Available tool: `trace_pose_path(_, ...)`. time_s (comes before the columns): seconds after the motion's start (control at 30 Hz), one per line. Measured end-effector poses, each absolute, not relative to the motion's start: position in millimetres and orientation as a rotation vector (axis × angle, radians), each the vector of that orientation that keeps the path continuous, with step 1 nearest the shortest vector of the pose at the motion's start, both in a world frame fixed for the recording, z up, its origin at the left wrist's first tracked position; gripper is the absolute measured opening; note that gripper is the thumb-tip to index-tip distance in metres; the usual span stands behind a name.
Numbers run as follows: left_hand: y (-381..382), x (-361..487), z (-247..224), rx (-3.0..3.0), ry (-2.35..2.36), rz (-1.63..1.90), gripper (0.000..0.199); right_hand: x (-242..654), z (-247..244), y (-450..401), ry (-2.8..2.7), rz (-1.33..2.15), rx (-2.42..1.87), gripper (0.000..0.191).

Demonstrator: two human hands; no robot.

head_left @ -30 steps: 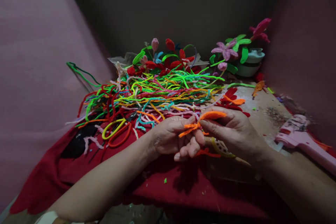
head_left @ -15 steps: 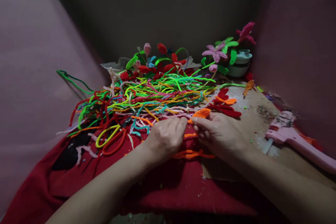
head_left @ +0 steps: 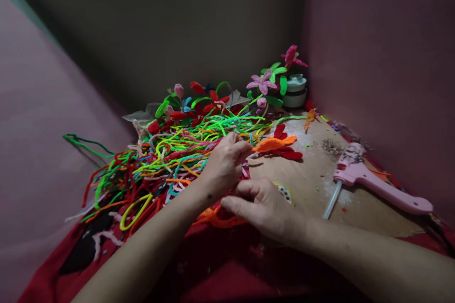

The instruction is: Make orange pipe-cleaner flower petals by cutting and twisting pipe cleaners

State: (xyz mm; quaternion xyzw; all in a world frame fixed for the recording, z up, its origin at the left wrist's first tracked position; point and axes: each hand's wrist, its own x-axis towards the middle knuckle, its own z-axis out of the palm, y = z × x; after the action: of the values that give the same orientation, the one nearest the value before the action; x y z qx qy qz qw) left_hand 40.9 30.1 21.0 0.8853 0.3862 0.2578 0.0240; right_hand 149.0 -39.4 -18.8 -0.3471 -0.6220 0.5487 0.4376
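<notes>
My left hand (head_left: 227, 163) reaches over the front of the pile, closed, its fingertips at the narrow end of an orange pipe-cleaner petal (head_left: 274, 144). That petal lies over red pipe-cleaner petals (head_left: 288, 153) on the board. Lower and closer to me is my right hand (head_left: 265, 208), its fingers loosely bent and the thumb apart from them. Under and beside that thumb lie bent orange pipe cleaners (head_left: 218, 218) on the red cloth (head_left: 227, 265). The right hand's inner fingers are partly hidden.
A heap of coloured pipe cleaners (head_left: 177, 147) spreads at left, with finished flowers (head_left: 262, 83) and a white pot (head_left: 295, 92) behind. A pink glue gun (head_left: 384, 187) rests on the brown board (head_left: 309, 199). A round dotted item (head_left: 284, 193) sits by my right hand.
The right hand has let go of the orange petal and come down nearer the orange pipe cleaners. My left hand has moved up towards the red petals. The view has turned right.
</notes>
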Motion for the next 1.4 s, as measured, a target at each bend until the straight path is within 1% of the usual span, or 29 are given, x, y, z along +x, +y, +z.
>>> trace_pose_path(0.07, 44, 63, 16, 2.762, 1.174, 0.671, 0.022, 149, -21, -43, -1.731, 1.192, -0.797, 0.030)
trace_pose_path(0.13, 59, 84, 8, 2.774, 1.153, 0.564, 0.020, 150, -26, -44, -1.841, 1.059, -0.718, 0.029)
trace_pose_path(0.17, 65, 93, 3, 2.761, 1.179, 0.570, 0.017, 150, -28, -44, -1.872, 1.003, -0.688, 0.028)
trace_pose_path(0.33, 80, 109, -5, 2.806, 1.255, 0.563, 0.018, 149, -35, -40, -1.949, 0.829, -0.655, 0.025)
trace_pose_path(0.5, 62, 80, 23, 2.824, 1.179, 0.794, 0.015, 149, -32, -42, -2.035, 0.730, -0.621, 0.026)
trace_pose_path(0.57, 49, 61, 35, 2.817, 1.100, 0.764, 0.016, 150, -32, -44, -2.077, 0.721, -0.609, 0.027)
trace_pose_path(0.7, 23, 18, 49, 2.669, 1.170, 0.764, 0.016, 150, -33, -52, -2.200, 0.704, -0.502, 0.027)
trace_pose_path(0.8, 9, -14, 51, 2.450, 1.266, 0.711, 0.018, 150, -31, -56, -2.238, 0.798, -0.470, 0.030)
trace_pose_path(0.87, 3, -32, 50, 2.276, 1.275, 0.628, 0.019, 151, -26, -53, -2.027, 1.036, -0.644, 0.038)
trace_pose_path(0.93, 0, -46, 48, 2.165, 1.214, 0.526, 0.018, 153, -22, -45, -1.665, 1.265, -0.876, 0.041)
trace_pose_path(1.0, 0, -56, 45, 2.174, 1.091, 0.371, 0.016, 155, -19, -36, -1.374, 1.284, -1.026, 0.040)
trace_pose_path(1.07, 2, -64, 39, 2.273, 0.970, 0.217, 0.014, 157, -18, -28, -1.303, 1.229, -1.086, 0.041)
trace_pose_path(1.13, 5, -70, 31, 2.404, 0.920, 0.121, 0.015, 158, -19, -25, -1.316, 1.270, -1.101, 0.040)
trace_pose_path(1.23, 9, -75, 17, 2.561, 0.972, 0.039, 0.020, 156, -23, -27, -1.390, 1.343, -1.097, 0.038)
trace_pose_path(1.4, 14, -76, 0, 2.672, 1.050, 0.010, 0.020, 155, -29, -30, -1.387, 1.372, -1.122, 0.033)
